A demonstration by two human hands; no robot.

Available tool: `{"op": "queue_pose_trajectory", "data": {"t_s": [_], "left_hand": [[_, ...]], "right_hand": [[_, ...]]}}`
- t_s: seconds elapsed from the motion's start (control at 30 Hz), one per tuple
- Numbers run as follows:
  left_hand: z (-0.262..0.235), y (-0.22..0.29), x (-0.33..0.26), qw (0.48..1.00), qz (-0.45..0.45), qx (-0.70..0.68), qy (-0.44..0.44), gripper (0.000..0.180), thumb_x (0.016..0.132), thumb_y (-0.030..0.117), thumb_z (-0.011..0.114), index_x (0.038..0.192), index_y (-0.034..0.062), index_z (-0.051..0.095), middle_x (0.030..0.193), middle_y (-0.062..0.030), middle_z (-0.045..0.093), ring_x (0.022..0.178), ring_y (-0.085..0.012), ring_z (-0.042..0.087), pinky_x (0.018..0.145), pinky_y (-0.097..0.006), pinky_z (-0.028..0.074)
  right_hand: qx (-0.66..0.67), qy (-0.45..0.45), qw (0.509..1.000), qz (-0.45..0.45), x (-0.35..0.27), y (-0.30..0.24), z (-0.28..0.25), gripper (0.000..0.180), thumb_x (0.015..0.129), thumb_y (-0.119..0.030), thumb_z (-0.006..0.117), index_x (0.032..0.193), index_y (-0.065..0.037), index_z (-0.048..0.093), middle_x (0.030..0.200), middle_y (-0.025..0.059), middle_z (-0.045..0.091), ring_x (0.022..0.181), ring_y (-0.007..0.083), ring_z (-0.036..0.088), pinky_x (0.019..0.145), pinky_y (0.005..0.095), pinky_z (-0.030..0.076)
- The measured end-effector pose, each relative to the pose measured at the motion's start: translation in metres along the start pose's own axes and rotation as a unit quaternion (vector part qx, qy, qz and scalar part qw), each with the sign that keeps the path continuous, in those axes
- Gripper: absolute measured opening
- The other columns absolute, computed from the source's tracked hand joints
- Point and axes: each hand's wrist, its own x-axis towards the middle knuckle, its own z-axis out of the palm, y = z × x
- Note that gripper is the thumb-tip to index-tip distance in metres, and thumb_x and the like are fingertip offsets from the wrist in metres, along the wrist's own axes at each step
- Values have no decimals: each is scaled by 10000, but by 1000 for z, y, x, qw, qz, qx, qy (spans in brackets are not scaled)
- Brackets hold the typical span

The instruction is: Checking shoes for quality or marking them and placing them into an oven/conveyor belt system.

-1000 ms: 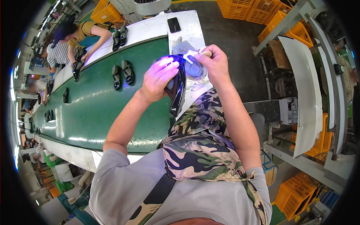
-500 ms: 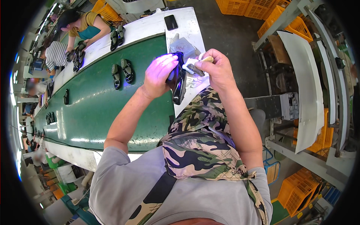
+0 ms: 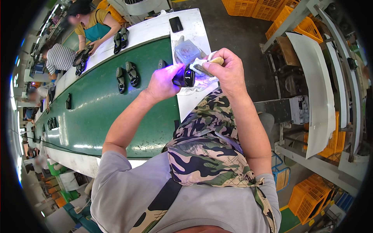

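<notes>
A glossy black shoe (image 3: pixel 189 79) is in my left hand (image 3: pixel 164 82), whose fingers wrap round it; its end points toward me and bluish-violet light falls on it. Close to its right side, my right hand (image 3: pixel 230 73) is closed on a white cloth (image 3: pixel 198 65). A tan, rounded piece like a handle (image 3: pixel 217 61) also shows between those fingers, with a greyish flat part below the cloth; its kind I cannot make out. The cloth is beside the shoe, and whether they touch is unclear. Just beyond both hands stands a translucent plastic tub (image 3: pixel 187 49) on the white table edge.
A green conveyor belt (image 3: pixel 105 112) carries several black shoes, including a pair (image 3: pixel 127 75) left of my hands. Another pair (image 3: pixel 121 40) sits on the far white ledge. A phone (image 3: pixel 176 24) lies beyond the tub. A co-worker (image 3: pixel 97 29) handles shoes at far left. Orange crates (image 3: pixel 307 198) stand right.
My left hand has turned the shoe from upright lengthwise to end-on toward me. My right hand keeps its hold on the cloth. The co-worker at far left has straightened somewhat.
</notes>
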Motion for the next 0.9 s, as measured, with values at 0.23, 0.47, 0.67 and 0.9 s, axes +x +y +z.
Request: {"op": "queue_pose_trajectory", "data": {"t_s": [0.23,0.47,0.67,0.9], "left_hand": [[-26,8,4,965,-126,-124,-192,500,576,159,894,990,25,648,774,-112,651,670,-189,624,660,-331,526],[-25,-16,-7,885,-212,-280,-305,483,605,148,891,1004,-13,669,835,-30,695,739,-121,616,719,-301,525],[-27,-20,-8,785,-301,-434,-325,510,635,135,875,1082,-7,672,939,-11,698,833,-106,627,803,-275,513],[-27,-25,-12,723,-351,-523,-283,582,658,181,839,1172,-20,654,1052,-53,710,942,-145,661,911,-293,505]], "right_hand": [[-60,13,997,-56,12,10,-2,157,809,60,715,836,-24,585,935,90,671,819,103,609,742,245,514],[-73,36,991,-103,26,30,0,147,764,-23,756,802,-8,614,783,7,636,709,51,540,613,222,448],[-121,18,987,-100,31,43,1,140,758,-46,753,790,-11,621,736,2,620,673,53,530,599,234,445],[-138,-11,988,-71,24,47,7,136,760,-34,745,796,-19,615,741,-4,618,686,53,534,611,238,455]]}}
